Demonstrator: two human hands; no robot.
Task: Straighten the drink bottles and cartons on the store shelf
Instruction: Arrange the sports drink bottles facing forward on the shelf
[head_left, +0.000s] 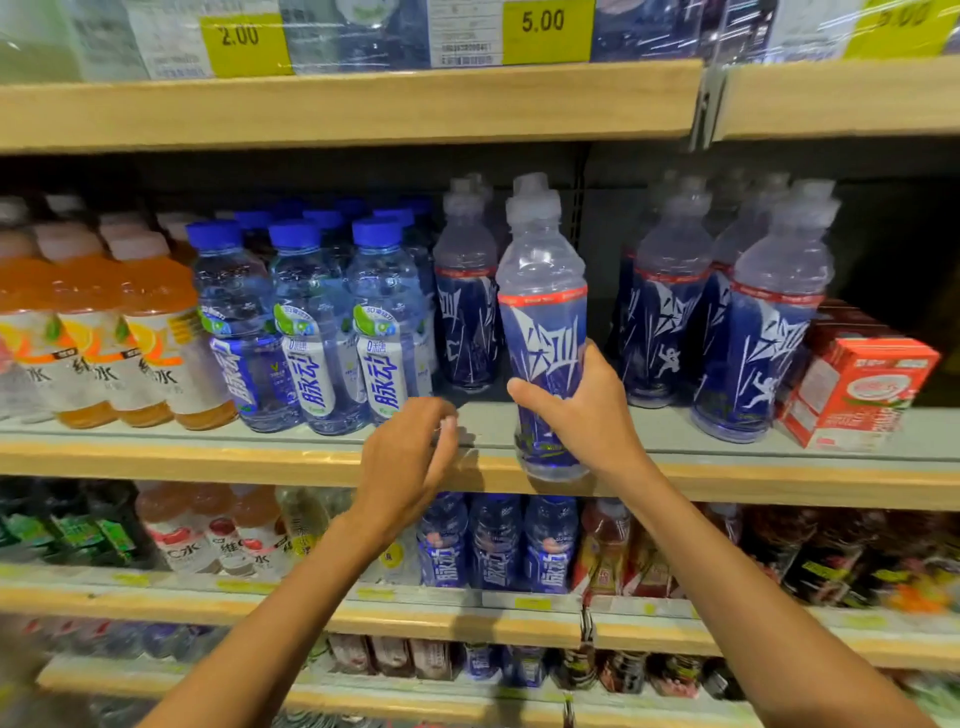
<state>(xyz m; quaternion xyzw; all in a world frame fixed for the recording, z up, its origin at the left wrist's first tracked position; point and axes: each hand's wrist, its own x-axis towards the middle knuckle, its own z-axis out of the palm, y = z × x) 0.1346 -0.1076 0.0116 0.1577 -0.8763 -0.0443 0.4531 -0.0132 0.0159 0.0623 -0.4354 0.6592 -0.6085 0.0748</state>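
My right hand grips a tall clear bottle with a dark blue label, held upright at the front edge of the middle shelf, its base overhanging the edge. My left hand hovers just left of it over the shelf lip with fingers loosely curled, holding nothing. Another bottle of the same kind stands further back on the shelf. More of them stand in rows to the right.
Left of my hands stand blue-capped water bottles and orange drink bottles. Red cartons sit at the far right. Shelves above and below hold more drinks, with yellow price tags on the top one.
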